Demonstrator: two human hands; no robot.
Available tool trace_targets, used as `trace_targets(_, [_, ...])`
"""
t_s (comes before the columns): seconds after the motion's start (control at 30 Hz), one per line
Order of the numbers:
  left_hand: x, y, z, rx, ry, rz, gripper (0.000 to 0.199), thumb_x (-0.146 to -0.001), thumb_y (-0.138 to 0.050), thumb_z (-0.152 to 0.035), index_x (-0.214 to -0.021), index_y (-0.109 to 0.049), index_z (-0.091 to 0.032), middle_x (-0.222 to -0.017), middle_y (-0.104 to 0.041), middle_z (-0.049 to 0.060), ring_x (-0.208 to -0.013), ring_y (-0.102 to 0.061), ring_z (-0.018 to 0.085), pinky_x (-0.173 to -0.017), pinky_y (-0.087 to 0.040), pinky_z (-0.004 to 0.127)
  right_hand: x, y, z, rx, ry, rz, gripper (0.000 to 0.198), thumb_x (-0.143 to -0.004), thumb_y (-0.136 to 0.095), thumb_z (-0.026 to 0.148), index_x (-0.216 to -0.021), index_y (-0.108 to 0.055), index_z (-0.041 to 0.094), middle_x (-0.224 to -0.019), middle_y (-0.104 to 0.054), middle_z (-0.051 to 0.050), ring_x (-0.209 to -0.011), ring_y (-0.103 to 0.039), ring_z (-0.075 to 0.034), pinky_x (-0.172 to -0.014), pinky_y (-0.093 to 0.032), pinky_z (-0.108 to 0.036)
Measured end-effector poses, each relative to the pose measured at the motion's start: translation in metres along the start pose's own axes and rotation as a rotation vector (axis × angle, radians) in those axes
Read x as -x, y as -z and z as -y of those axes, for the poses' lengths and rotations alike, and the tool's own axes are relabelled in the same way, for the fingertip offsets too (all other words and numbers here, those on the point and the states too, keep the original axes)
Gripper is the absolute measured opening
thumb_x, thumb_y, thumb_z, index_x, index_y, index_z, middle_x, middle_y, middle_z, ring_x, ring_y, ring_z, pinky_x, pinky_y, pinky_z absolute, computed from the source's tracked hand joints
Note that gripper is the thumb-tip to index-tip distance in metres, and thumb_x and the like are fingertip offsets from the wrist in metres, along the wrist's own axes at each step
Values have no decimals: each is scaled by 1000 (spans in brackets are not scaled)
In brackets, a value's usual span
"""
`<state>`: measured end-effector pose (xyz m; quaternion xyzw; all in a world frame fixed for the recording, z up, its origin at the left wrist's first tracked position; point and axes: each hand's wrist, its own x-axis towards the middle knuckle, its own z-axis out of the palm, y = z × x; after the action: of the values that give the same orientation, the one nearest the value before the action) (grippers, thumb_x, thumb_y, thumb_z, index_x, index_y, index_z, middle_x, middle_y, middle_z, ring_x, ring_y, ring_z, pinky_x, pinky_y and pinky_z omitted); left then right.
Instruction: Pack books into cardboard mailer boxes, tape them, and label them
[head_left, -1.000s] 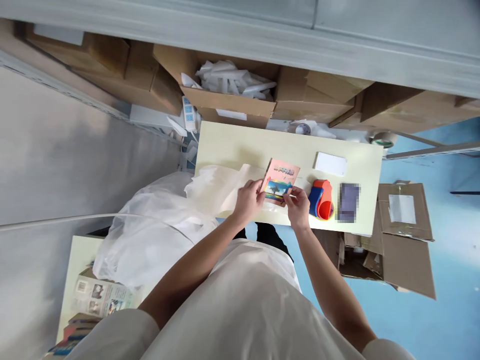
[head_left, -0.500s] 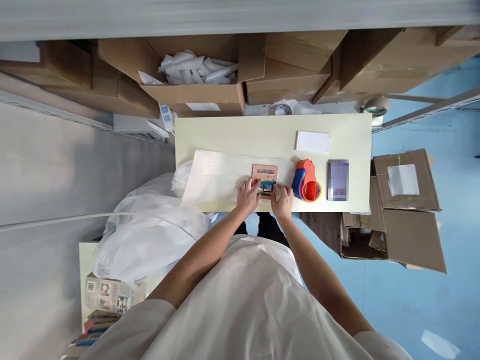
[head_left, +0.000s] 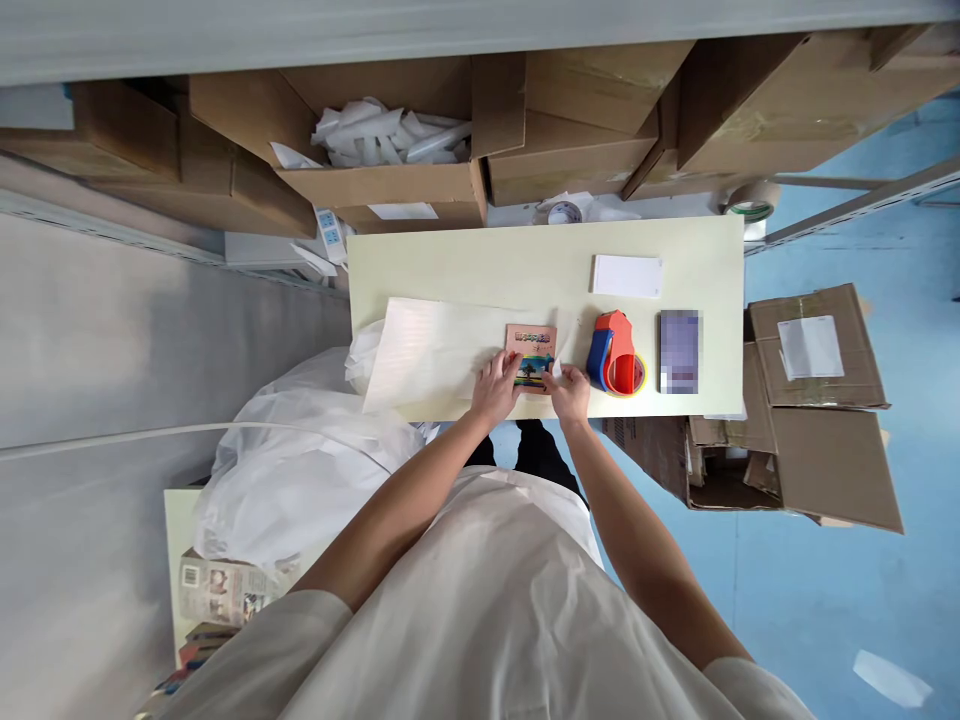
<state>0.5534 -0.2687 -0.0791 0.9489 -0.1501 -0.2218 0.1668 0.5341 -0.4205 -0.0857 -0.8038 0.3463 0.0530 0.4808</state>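
Observation:
A small book (head_left: 532,340) with a pink and blue cover lies on a long white wrapping sheet (head_left: 439,345), on the pale table (head_left: 465,265). My left hand (head_left: 495,388) holds the book at its left side, fingers bent and the thumb over the cover. At the book's right side, my right hand (head_left: 571,392) pinches the right end of the sheet, which is lifted and curls up beside the cover. Just right of that hand stands a red and blue tape dispenser (head_left: 621,345).
A stack of white labels (head_left: 627,276) and a blurred purple item (head_left: 679,350) lie at the table's right. Cardboard boxes (head_left: 390,185) line the back, one filled with white scraps. Plastic bags (head_left: 285,470) bulge at left; opened cartons (head_left: 832,450) stand at right.
The sheet's right end, flat before, has been raised and folded in toward the book by my right hand. My left hand stays on the book. The view has shifted slightly.

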Motion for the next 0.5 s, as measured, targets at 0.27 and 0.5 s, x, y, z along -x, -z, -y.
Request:
trace_targets(0.27, [1,0,4,113,-21,-25,60,-80,-54,-21,-139,-38,-19,-138,-36,16,-125,-38,32,-100,-35,44,-2,-8,19,7,-54,80,20,-61,-59,27,-79,-55,19,-71,-62,-2,-66,-57,-18,-60,-46,-30])
trace_targets(0.5, [-3,-20,-36,656,-69,-29,54,-81,-52,-20,-135,-44,-15,-135,-41,16,-125,-43,27,-103,-38,42,16,39,18,119,36,-55,31,-66,-56,32,-94,-59,17,-81,-67,-6,-72,-60,-22,-62,-48,-34])
